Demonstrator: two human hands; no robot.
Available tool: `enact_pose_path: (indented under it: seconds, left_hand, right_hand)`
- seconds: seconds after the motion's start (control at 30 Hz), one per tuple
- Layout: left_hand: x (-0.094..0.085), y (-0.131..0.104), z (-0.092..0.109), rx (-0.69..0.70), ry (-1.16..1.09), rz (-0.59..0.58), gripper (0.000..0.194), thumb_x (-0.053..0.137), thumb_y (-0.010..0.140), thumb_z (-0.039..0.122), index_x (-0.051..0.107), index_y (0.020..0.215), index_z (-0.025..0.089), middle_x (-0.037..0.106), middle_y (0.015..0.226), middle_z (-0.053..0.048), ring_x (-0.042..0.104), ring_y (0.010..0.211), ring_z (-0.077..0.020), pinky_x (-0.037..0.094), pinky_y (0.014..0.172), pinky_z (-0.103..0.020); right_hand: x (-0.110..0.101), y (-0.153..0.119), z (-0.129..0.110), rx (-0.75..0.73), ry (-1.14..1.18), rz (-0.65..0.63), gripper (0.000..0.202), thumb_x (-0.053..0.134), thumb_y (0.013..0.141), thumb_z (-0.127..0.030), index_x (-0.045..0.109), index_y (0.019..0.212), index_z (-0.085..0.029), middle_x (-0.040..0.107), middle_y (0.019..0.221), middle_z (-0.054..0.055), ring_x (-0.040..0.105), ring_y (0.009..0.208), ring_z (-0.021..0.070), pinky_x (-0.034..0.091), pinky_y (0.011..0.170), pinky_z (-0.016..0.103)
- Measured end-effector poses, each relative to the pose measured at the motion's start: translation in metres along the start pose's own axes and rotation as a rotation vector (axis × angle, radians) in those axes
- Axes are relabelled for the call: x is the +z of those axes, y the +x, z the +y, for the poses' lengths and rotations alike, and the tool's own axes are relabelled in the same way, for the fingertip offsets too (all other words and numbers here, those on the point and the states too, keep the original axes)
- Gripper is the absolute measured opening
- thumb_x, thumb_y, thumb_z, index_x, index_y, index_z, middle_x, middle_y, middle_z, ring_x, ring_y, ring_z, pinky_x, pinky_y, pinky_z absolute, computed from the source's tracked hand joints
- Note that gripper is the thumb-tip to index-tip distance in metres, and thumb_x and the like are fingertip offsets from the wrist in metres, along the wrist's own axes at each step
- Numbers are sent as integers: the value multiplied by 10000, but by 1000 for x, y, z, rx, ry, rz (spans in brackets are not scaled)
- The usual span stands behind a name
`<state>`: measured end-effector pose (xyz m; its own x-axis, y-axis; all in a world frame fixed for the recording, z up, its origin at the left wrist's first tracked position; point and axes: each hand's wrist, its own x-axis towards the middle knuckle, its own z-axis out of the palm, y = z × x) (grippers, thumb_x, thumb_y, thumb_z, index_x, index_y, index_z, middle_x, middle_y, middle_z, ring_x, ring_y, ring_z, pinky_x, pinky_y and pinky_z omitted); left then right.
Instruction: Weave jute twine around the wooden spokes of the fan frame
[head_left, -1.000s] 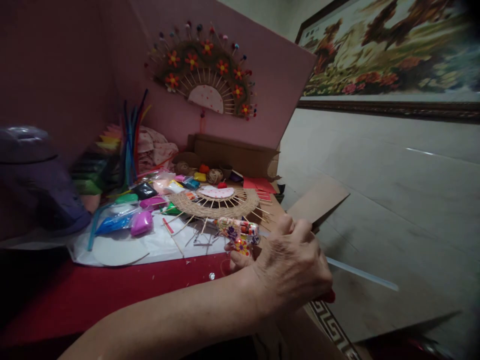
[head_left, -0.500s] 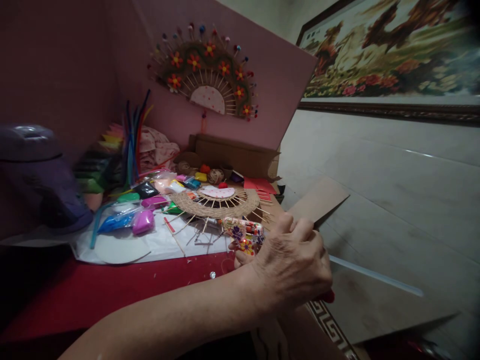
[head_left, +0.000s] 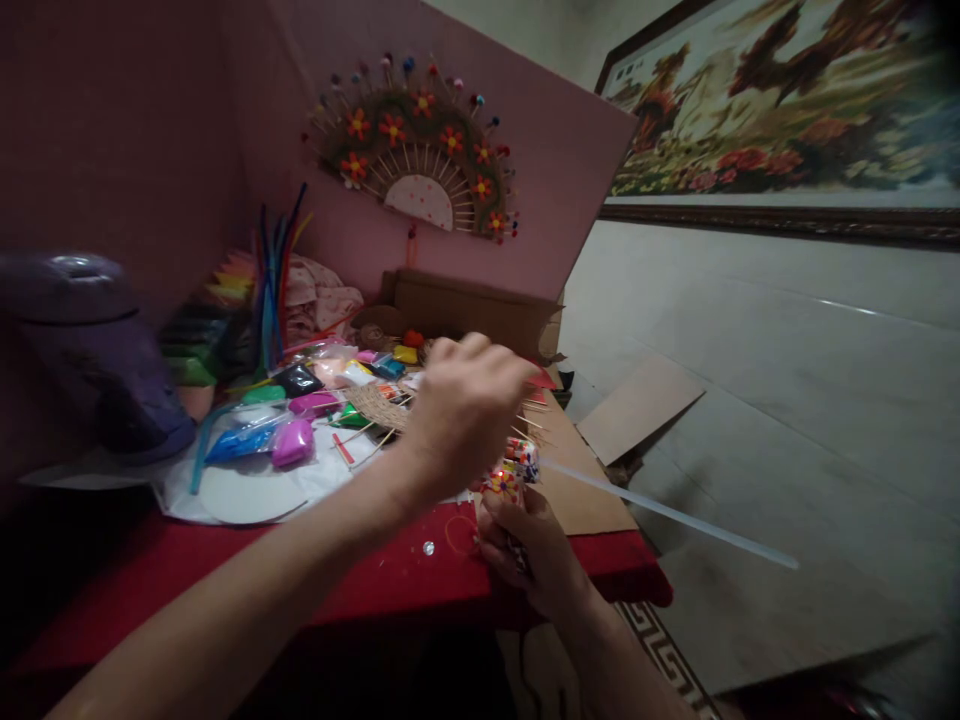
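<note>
A squat glue gun with a glossy, multicoloured flower print (head_left: 520, 457) is held above the near edge of a table covered in dark red cloth (head_left: 360, 582). The right hand (head_left: 534, 545) wraps closed around its handle, thumb and fingers bent. A long, thin, translucent whitish glue stick (head_left: 667, 514) runs from the back of the gun, sloping down to the right.

The left hand (head_left: 472, 410) is raised just above and left of the gun, its fingers curled in and knuckles up; whether they pinch anything cannot be told. Behind this hand, left of and beyond the gun, lies a curved band of coarse tan twine (head_left: 379, 408), ridged in texture, with slim wooden sticks poking out; much of it is hidden.

Farther left of the gun are a smooth, pale flat disc (head_left: 247, 498) and shiny plastic packets of soft material, one bright pink (head_left: 292, 443), one blue (head_left: 244, 443). Just right of the gun, a flat brown cardboard sheet (head_left: 589, 500) covers the table's corner. Above and beyond the gun, a half-round fan (head_left: 409, 125) with orange-red flowers, bead-tipped sticks and a dotted pale pink centre hangs against a smooth pink board (head_left: 555, 180).
</note>
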<state>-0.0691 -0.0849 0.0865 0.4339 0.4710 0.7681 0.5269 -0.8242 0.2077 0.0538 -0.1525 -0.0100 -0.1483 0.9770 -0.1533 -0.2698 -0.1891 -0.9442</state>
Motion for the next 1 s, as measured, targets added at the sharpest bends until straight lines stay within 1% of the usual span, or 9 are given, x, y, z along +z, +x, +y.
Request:
enact_pose_path:
  seconds: [0.07,0.17,0.23,0.3,0.4,0.53,0.67,0.77,1.0]
  left_hand:
    - [-8,-1,-49,-130,88,14,203,449,822,244,642,825,182,641,802,-46,506,821,-194,352,771,-358]
    - [-2,-15,-115,-274,7,-119,164,526,758,239,669,797,167,656,794,-48,552,749,-162,395,694,-288]
    - [5,-28,-144,-329,-102,-230,165,557,729,253,672,784,148,659,767,-53,568,698,-147,412,654,-266]
    - [11,-41,-159,-328,-191,-321,162,561,717,257,665,767,142,660,777,-55,571,700,-142,421,650,-261]
    - [17,-54,-163,-329,-256,-338,179,554,722,270,653,769,129,654,812,-73,567,732,-146,431,673,-272]
    - [23,-60,-159,-213,-264,-355,160,539,751,266,658,762,160,652,824,-58,551,787,-147,413,748,-289]
    - [27,-61,-156,-89,-187,-413,156,544,770,297,660,777,192,648,831,-33,521,818,-152,378,787,-305]
    - [29,-62,-153,-43,-107,-426,153,558,764,328,652,773,207,638,843,-20,489,873,-171,354,799,-316]
    - [30,-65,-139,30,76,-429,89,547,751,215,634,735,210,624,812,-16,456,903,-188,307,818,-335]
  right_hand:
    - [1,1,0,-24,34,-33,328,604,735,-427,499,919,-177,355,487,-96,243,320,17,120,260,134]
    - [6,5,0,14,70,-25,350,607,726,-434,481,945,-191,385,520,-86,277,347,22,103,259,125]
    - [11,8,-1,56,88,-2,365,621,710,-442,473,937,-197,379,516,-92,263,342,17,96,260,118]
    - [17,12,-2,93,102,9,382,637,689,-454,466,919,-201,367,503,-99,247,334,12,83,261,112]
    - [21,17,-2,113,120,5,399,658,663,-463,467,892,-198,365,501,-102,248,332,10,89,257,110]
    - [22,24,-3,107,122,6,380,661,669,-457,474,867,-192,363,516,-97,255,342,10,106,259,113]
    - [22,28,-4,125,90,12,389,660,667,-462,469,878,-198,366,531,-97,257,344,7,97,264,111]
    - [22,30,-5,149,55,10,389,653,668,-467,464,880,-202,373,535,-99,257,345,6,100,263,109]
    - [21,34,-9,186,-50,10,346,621,696,-457,474,858,-189,373,532,-94,267,343,7,120,261,107]
